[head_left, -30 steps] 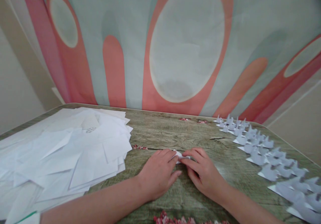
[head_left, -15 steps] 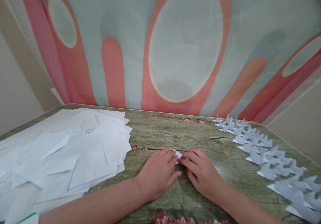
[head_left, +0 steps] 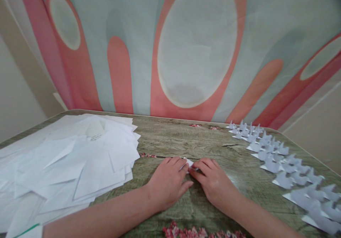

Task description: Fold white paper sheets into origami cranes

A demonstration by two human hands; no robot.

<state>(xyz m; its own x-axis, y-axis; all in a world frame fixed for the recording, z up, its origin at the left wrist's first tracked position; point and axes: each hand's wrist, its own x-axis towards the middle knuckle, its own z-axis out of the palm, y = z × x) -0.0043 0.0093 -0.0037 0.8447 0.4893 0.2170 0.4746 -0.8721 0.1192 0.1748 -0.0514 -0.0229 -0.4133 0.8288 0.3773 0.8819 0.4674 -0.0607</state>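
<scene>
Between my hands, near the middle of the table, lies a small folded piece of white paper (head_left: 189,162). My left hand (head_left: 170,181) rests over its left part, the fingers together and pressing it down on the tabletop, the thumb out to the side. The fingertips of my right hand (head_left: 211,181) pinch its right edge. Most of the paper is hidden under the fingers, so its full shape does not show.
A wide, messy pile of white paper sheets (head_left: 101,167) covers the left of the wood-patterned table (head_left: 170,135). Along the right edge stand rows of small folded white paper figures (head_left: 271,163). Behind the table hangs a patterned backdrop (head_left: 141,71).
My right hand's fingers have shifted and drawn in tighter at the paper's right edge. My left hand stays almost where it was.
</scene>
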